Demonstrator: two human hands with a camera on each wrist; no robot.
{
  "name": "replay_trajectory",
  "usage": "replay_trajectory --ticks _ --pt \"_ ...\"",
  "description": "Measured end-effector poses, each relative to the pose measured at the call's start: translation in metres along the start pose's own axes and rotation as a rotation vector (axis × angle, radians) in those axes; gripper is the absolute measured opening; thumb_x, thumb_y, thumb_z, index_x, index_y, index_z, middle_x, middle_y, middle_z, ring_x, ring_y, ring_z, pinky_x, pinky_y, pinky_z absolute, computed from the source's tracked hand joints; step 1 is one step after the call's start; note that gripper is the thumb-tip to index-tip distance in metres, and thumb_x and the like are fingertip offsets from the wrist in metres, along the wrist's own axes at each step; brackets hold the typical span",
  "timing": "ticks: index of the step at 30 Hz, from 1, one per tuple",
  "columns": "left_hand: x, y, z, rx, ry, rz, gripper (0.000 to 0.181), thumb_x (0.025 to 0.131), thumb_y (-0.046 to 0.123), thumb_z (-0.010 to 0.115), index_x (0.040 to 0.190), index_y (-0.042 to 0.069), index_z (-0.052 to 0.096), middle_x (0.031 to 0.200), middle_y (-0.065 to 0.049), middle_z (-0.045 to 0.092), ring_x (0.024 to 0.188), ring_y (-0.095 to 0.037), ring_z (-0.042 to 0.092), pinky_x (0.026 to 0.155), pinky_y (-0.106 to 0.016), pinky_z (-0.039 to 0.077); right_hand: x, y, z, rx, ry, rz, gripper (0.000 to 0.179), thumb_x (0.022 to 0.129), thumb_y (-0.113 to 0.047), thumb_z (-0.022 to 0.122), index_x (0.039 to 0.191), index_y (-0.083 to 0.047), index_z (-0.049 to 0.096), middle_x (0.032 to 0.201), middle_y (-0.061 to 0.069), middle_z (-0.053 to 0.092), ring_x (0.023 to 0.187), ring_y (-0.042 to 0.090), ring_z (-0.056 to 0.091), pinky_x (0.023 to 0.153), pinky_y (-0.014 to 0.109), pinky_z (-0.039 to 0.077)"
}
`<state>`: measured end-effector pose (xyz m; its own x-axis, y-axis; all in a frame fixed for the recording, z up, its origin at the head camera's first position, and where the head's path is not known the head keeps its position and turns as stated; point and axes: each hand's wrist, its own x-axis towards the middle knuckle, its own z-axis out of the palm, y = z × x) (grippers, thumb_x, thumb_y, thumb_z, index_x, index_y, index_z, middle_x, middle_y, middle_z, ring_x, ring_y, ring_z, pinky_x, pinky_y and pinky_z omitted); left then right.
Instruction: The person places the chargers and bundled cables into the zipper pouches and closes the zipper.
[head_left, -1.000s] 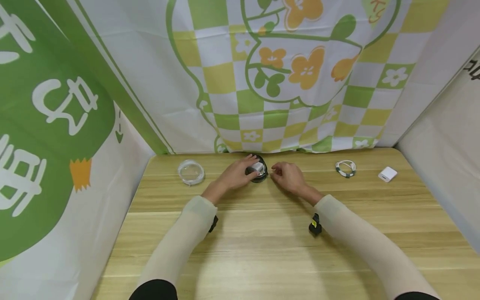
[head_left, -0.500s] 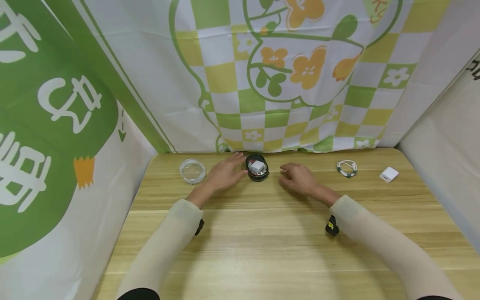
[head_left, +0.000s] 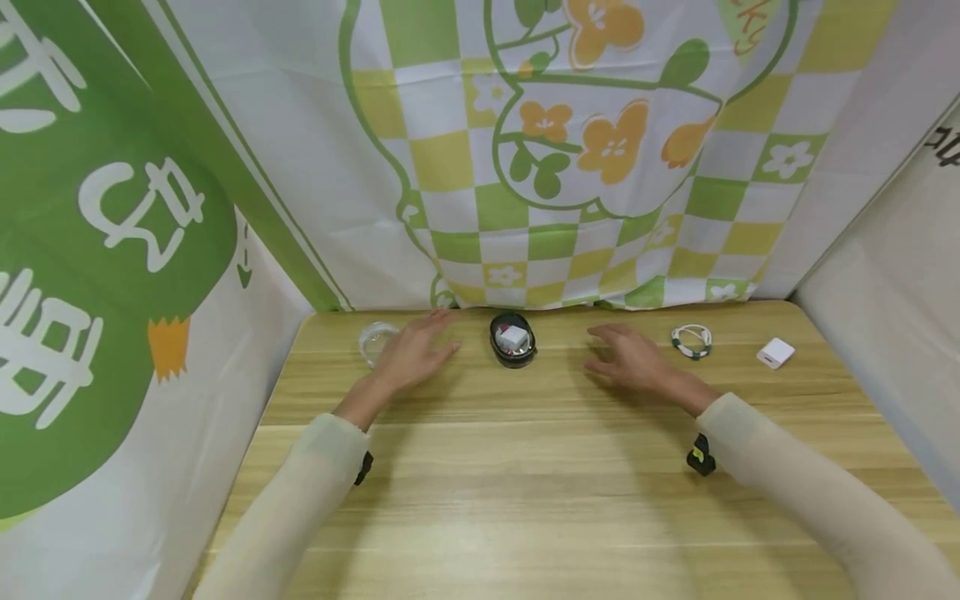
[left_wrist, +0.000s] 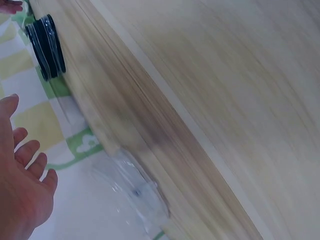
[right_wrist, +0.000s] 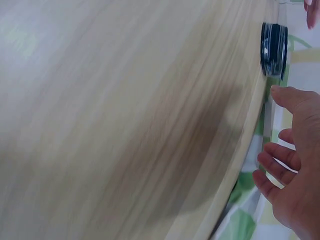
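Note:
A small black oval case [head_left: 513,362] stands at the back of the wooden table, with a white block [head_left: 512,337] and other small bits inside it. My left hand [head_left: 405,357] is to the left of the case, fingers spread and holding nothing. It partly covers a clear round plastic thing [head_left: 370,340] in the head view. On the case's other side is my right hand [head_left: 628,357], also bare, its fingers extended toward the case. The wrist views show the case side-on, dark with clear bands [left_wrist: 46,47], apart from both hands.
Right of my right hand lies a coiled white cable [head_left: 692,340] with dark green bands. Farther right sits a white charger plug [head_left: 776,352]. A patterned cloth [head_left: 525,242] hangs along the table's back edge, and cloth walls flank both sides.
My left hand has let go of the black case and drawn away to the left. My right hand has moved off to the right, its fingers straightening. The case stays put.

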<state>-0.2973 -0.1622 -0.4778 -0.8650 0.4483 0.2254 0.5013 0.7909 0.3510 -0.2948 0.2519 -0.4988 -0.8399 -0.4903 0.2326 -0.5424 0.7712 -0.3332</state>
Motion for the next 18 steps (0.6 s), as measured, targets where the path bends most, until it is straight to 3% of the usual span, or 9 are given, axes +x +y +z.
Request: replay_trajectory --ticks 3,8,13,18 --pt "-0.007 -0.007 -0.005 -0.002 0.008 -0.054 0.06 0.106 0.033 0.066 0.157 0.007 0.05 0.164 -0.02 0.044 0.152 -0.04 0.041 0.11 -0.059 0.051 -0.006 0.008 -0.007 -0.003 -0.007 0.007 0.064 0.09 -0.024 0.086 0.14 0.009 0.061 0.137 0.032 0.064 0.128 0.05 0.06 0.109 0.062 0.05" --pt "-0.015 -0.02 -0.013 0.005 0.02 -0.132 0.067 0.106 0.034 0.066 0.159 0.001 0.044 0.165 -0.024 0.04 0.155 -0.043 0.034 0.126 -0.059 0.032 -0.015 0.02 -0.02 -0.021 -0.017 0.012 0.07 0.089 -0.026 0.087 0.141 0.011 0.058 0.14 0.033 0.062 0.13 0.052 0.058 0.112 0.063 0.047" --pt "-0.021 -0.03 -0.021 0.012 0.026 -0.21 0.076 0.105 0.035 0.066 0.162 -0.005 0.034 0.167 -0.03 0.032 0.157 -0.046 0.027 0.129 -0.059 0.024 -0.023 0.034 -0.031 -0.066 -0.019 0.007 0.073 0.088 -0.027 0.088 0.142 0.011 0.057 0.141 0.034 0.06 0.13 0.054 0.058 0.111 0.065 0.047" --pt "-0.028 -0.038 -0.024 0.017 -0.011 -0.262 0.085 0.107 0.039 0.063 0.164 -0.008 0.023 0.17 -0.032 0.023 0.159 -0.047 0.02 0.13 -0.059 0.02 -0.029 0.046 -0.041 -0.088 -0.009 -0.001 0.075 0.086 -0.027 0.089 0.142 0.011 0.057 0.14 0.035 0.06 0.127 0.053 0.06 0.107 0.065 0.05"
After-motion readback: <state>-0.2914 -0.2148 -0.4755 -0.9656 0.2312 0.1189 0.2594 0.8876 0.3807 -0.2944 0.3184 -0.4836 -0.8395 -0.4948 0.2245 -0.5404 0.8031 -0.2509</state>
